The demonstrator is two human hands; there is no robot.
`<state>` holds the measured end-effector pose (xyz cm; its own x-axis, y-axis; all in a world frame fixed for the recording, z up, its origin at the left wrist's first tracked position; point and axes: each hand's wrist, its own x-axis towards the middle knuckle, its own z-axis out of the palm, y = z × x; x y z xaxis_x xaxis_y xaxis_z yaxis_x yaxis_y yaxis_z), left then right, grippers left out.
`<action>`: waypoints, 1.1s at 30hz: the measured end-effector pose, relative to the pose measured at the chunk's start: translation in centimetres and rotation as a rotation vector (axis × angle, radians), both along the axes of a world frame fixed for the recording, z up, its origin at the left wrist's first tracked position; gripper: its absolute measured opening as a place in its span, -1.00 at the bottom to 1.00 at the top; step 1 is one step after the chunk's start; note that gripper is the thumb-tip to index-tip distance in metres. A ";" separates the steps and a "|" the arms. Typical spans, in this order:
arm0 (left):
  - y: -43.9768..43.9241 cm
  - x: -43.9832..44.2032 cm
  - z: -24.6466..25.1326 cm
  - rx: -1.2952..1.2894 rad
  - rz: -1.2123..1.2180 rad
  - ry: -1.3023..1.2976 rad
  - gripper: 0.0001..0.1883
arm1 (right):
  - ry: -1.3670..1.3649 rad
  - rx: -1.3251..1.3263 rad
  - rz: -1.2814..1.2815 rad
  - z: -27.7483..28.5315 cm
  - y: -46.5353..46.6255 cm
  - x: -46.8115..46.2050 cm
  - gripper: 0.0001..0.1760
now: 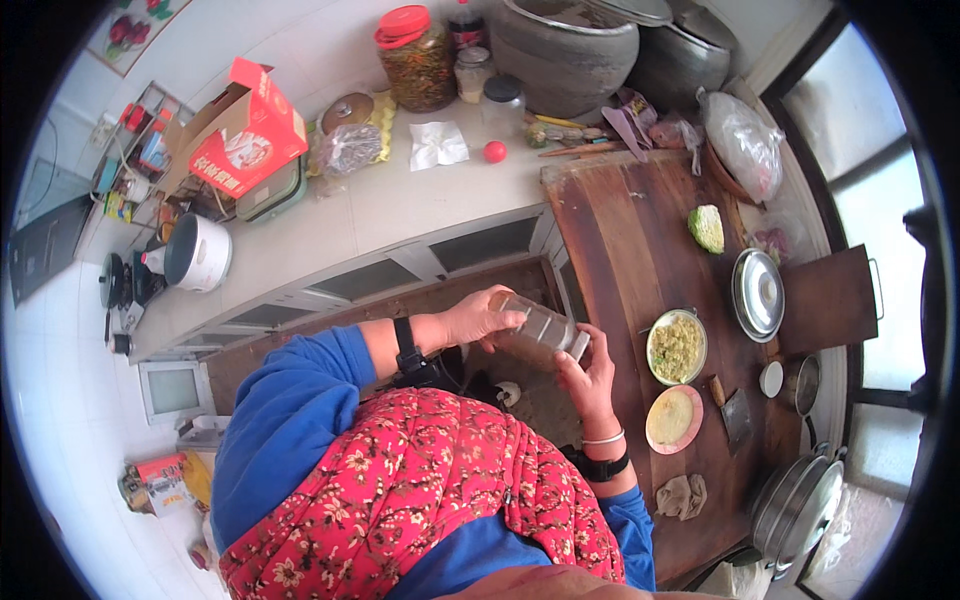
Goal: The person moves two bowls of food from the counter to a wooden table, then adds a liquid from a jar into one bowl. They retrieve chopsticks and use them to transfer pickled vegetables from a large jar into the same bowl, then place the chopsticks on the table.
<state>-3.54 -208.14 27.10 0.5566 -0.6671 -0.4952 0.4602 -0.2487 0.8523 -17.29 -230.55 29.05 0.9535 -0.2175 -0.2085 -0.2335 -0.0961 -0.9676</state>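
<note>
A clear, ribbed jar (536,330) is held tilted in front of my body, above the floor. My left hand (491,315) grips its far-left end, with the thumb lying along the side. At the other end, my right hand (589,367) has its thumb and fingers around a pale lid or rim (579,345); I cannot tell which it is. Something brownish shows through the jar at the left end. Nearest to my right hand on the wooden table (615,247) are a bowl of chopped food (676,346) and a pink-rimmed plate (673,420) holding something pale yellow.
A cleaver (735,420), a lidded metal pot (757,295), a cut cabbage (706,229) and a cloth (681,497) lie on the table. Along the tiled counter (330,225) stand a red box (251,135), a red-lidded jar (416,64) and a large metal pot (566,60).
</note>
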 end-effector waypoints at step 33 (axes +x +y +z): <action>49.4 7.7 1.9 -0.009 1.007 -0.754 -0.12 | -0.211 0.108 0.762 5.9 49.3 30.6 -0.37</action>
<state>4.20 -158.72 29.03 0.9619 0.2150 0.1690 -0.1589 -0.0634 0.9852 13.31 -181.28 34.93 0.8534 0.5212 0.0101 0.0475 -0.0585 -0.9972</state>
